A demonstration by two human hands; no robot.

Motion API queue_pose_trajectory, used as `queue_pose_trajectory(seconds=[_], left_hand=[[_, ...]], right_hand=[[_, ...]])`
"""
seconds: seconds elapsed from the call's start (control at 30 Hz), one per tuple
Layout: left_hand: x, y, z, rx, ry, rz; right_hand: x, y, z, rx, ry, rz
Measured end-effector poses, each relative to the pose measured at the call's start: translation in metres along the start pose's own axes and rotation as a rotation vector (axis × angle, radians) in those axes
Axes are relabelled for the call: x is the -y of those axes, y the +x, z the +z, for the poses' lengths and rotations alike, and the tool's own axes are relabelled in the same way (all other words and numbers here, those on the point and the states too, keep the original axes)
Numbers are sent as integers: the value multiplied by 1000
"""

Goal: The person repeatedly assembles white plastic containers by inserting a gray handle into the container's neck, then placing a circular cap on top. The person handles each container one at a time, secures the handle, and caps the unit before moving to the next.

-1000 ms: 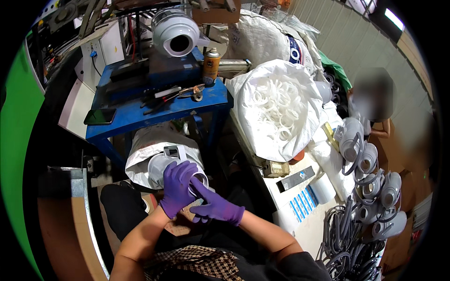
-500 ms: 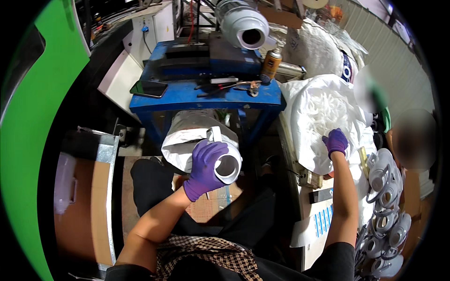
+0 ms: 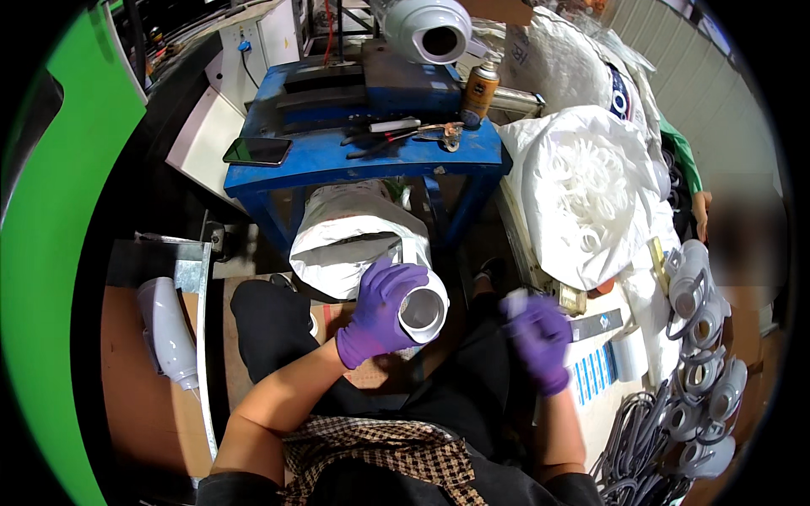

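My left hand [image 3: 381,305], in a purple glove, is wrapped round a pale grey plastic housing [image 3: 435,297]. The housing's round open end faces up toward me. To its right, over my thigh, my right hand [image 3: 540,339] is blurred by motion, also in a purple glove. A small white piece [image 3: 521,302] shows at its fingertips, likely a white ring, though its shape is smeared. Beyond that hand stands an open white sack [image 3: 540,228] full of loose white plastic rings [image 3: 586,190].
A blue bench [image 3: 354,164] ahead carries a phone [image 3: 257,151], pliers [image 3: 384,142] and a spray can [image 3: 479,93]. Below it lies a white bag [image 3: 337,253]. A cardboard-lined bin [image 3: 139,413] at left holds another housing [image 3: 171,329]. Several housings [image 3: 709,396] and grey cables [image 3: 629,438] lie right.
My right hand has left the sack of rings and come back toward the housing with a small white piece. My left hand keeps its hold. The housing in the left bin has shifted rightward.
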State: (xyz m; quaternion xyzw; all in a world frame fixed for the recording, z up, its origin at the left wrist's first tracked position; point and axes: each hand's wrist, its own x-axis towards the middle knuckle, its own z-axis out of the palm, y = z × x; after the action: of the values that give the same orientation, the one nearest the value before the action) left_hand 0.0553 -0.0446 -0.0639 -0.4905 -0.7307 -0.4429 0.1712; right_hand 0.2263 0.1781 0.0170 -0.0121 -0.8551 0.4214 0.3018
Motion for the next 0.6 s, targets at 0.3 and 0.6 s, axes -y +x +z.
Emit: queue_pose_trajectory(seconds=[0.3, 0.6], left_hand=[[-12, -14, 13, 118, 10, 77], [-11, -16, 19, 126, 68, 110]], right_hand=[[20, -17, 93, 268, -160, 71], [4, -30, 115, 169, -258, 53]])
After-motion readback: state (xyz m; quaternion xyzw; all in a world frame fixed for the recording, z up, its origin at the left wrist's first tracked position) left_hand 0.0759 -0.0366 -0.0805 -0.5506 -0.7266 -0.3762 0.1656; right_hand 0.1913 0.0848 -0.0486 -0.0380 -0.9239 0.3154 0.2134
